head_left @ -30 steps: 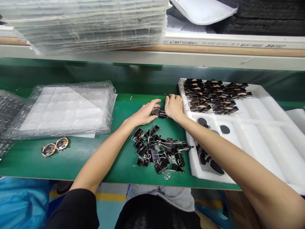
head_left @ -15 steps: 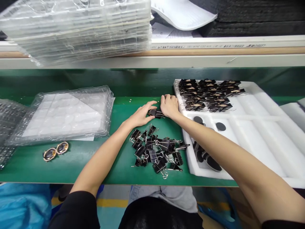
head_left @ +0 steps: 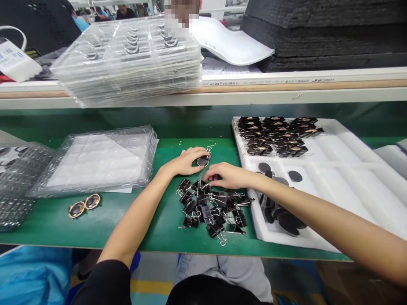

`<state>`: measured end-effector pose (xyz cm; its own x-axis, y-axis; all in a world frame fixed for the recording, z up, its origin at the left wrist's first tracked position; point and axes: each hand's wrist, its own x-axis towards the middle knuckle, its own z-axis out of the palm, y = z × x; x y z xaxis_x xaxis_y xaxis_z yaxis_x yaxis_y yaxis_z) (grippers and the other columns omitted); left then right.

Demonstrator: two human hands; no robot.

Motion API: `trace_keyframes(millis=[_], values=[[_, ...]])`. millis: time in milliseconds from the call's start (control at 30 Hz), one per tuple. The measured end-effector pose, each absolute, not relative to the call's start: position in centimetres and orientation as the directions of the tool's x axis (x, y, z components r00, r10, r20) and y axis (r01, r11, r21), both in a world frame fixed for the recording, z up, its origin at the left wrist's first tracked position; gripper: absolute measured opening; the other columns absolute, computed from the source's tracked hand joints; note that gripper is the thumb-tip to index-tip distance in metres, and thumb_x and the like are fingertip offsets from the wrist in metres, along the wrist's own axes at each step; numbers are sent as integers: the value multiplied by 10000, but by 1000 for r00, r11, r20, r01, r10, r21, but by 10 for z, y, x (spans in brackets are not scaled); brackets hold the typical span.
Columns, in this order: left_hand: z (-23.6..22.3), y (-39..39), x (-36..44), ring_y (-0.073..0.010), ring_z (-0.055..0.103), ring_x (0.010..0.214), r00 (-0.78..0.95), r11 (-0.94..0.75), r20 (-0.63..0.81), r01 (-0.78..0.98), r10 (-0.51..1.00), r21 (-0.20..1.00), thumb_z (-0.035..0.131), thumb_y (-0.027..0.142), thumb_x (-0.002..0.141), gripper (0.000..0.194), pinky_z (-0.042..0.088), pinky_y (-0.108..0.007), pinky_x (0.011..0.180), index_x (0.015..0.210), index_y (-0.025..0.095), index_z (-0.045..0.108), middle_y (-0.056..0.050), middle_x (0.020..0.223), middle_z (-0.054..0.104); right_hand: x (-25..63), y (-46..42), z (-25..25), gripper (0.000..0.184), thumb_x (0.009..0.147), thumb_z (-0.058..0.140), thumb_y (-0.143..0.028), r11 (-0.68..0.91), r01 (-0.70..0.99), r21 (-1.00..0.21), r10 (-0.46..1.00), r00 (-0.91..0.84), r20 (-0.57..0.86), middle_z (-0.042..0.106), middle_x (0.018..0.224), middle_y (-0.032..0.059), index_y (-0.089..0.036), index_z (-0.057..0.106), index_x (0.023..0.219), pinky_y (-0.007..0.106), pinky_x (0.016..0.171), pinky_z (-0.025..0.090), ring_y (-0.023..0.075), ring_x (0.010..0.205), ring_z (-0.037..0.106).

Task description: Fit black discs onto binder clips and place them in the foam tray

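A dark disc (head_left: 202, 162) with a pale rim is at mid-bench (head_left: 51, 228), 1 black clip (head_left: 207, 156) on its far edge. The person's left hand (head_left: 187, 162) pinches the disc between thumb and fingers. The right hand (head_left: 225, 176) is at the near clip pile (head_left: 208, 214), fingers curled by silver handles; from here I cannot tell whether they grip any.

Right of this, a white tray (head_left: 375, 199) bears clipped pieces (head_left: 288, 142) in 3 columns, the rightmost shorter, with loose discs (head_left: 295, 176) in its near left section. The work looks partway: many pieces clipped, plenty of clips and discs left loose.

To the left are sunglasses (head_left: 77, 209) and clear trays (head_left: 133, 156); a taller clear stack (head_left: 127, 70) sits on the shelf (head_left: 318, 99) beyond.
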<state>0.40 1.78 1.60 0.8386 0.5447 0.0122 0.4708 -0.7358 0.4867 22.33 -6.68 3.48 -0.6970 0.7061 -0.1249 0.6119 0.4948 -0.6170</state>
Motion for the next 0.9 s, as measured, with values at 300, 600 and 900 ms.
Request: trace_keyframes(millis=[300,600,900], values=[[36,18,-9,-418,443,1355,724,-724,39,682,688,107,637,560,938,637,388,-539,1043,1488,266,508,-179,1523,442,251,-44,53,280,935,553,-346,-33,709,-705,893,-295,-339,708,739,49,-180,703,766,297,652,463,169,663,608],[31,14,-7,-408,481,1274,668,-676,106,735,736,61,635,660,916,619,356,-566,1043,1308,181,631,-206,1376,561,225,-9,48,410,986,498,-461,-81,943,-322,987,31,-157,722,1047,202,-120,697,1096,438,904,515,347,1030,665],[18,24,-15,-296,529,1289,777,-709,-1,575,630,408,581,372,989,398,394,-462,1064,1373,267,565,-86,1368,607,204,19,3,548,1046,260,-454,-180,868,-462,976,217,28,441,1561,193,-196,512,1458,626,1208,256,352,1509,312]])
